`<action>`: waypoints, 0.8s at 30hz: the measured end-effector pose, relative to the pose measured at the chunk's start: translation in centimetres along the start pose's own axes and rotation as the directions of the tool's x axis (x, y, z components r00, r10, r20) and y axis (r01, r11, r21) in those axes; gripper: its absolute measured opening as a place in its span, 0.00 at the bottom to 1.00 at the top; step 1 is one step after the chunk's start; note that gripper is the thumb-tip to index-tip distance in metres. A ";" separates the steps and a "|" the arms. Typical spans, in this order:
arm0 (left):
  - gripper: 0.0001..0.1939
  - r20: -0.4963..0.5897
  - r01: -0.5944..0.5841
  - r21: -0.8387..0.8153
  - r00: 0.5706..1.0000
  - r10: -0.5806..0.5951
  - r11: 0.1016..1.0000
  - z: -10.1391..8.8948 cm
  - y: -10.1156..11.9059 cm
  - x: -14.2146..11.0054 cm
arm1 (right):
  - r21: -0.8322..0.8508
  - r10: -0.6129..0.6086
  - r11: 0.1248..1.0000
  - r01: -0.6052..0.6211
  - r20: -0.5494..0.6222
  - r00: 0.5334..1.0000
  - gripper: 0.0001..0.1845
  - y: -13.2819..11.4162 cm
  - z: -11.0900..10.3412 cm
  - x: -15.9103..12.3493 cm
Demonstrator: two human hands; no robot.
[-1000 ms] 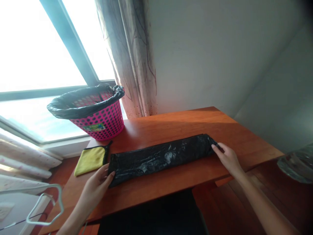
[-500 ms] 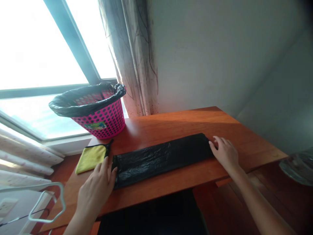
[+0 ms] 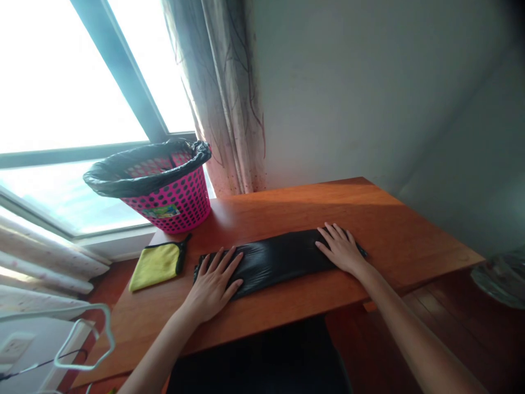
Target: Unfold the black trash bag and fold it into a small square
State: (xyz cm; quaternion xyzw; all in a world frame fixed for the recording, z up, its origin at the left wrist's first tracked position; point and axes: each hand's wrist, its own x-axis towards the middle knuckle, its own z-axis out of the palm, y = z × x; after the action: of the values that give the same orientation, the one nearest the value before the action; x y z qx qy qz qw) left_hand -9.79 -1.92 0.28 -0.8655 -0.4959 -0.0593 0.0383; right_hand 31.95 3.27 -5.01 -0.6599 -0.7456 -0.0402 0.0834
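Observation:
A black plastic bag [image 3: 283,257], folded into a long flat strip, lies across the wooden table. On its left end rests my left hand [image 3: 213,287], palm down with the fingers spread. My right hand [image 3: 339,247] lies flat over the right part of the strip, fingers also apart. Both hands touch the plastic from above, and each hides a piece of it. To the left of my left hand is a folded yellow cloth [image 3: 156,265] with a dark edge and a small loop.
A pink perforated basket [image 3: 184,202] lined with a black bag stands at the table's back left, by the window and curtain [image 3: 229,98]. The wooden table [image 3: 394,241] meets the wall behind. A white curved frame [image 3: 109,328] is at lower left; something transparent [image 3: 500,279] sits at far right.
Both hands have moved inward from the ends of the bag onto its top and flattened out. The strip looks narrower, its near edge now farther from the table's front.

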 end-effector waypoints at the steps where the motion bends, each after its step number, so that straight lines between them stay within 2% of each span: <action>1: 0.31 0.003 -0.005 -0.003 1.000 0.005 1.000 0.0 -0.1 0.0 | 0.002 -0.002 1.000 0.002 -0.005 1.000 0.35 0.1 0.0 -0.1; 8: 0.31 -0.011 -0.008 -0.004 1.000 0.008 1.000 0.2 -0.2 -0.2 | 0.004 -0.002 1.000 0.002 -0.002 1.000 0.36 -0.2 -0.4 -0.1; 12: 0.30 0.029 0.002 0.001 1.000 -0.002 1.000 0.2 -0.3 -0.2 | -0.006 0.001 1.000 -0.001 0.001 1.000 0.36 -0.2 -0.4 -0.1; 15: 0.30 0.044 -0.003 0.014 0.999 0.003 1.000 -0.4 -0.1 0.0 | 0.005 0.005 1.000 -0.005 0.017 1.000 0.36 -0.2 -0.3 -0.1; 17: 0.30 0.015 -0.015 0.028 1.000 0.014 0.999 -1.3 0.4 0.4 | 0.036 0.012 0.999 -0.013 0.024 1.000 0.36 -0.2 -0.4 0.1; 20: 0.28 -0.049 -0.076 0.025 0.996 0.077 0.997 -3.1 1.9 1.6 | 0.144 0.014 0.990 -0.012 -0.016 1.000 0.38 0.3 -0.9 0.6; 22: 0.25 -0.063 -0.165 -0.002 0.984 0.164 0.986 -4.0 3.4 2.8 | 0.235 0.014 0.972 0.006 -0.084 0.996 0.38 1.2 -1.5 1.2; 24: 0.24 -0.057 -0.260 -0.034 0.964 0.258 0.965 -4.4 4.9 4.1 | 0.311 0.076 0.950 -0.030 -0.136 0.988 0.37 2.4 -2.1 1.8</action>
State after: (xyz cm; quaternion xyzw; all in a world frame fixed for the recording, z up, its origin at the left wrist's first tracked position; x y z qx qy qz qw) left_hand -3.76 -1.43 5.19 -0.9217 -0.3759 -0.0864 0.0406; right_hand 34.24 4.97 -2.71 -0.6540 -0.7165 0.0307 0.2408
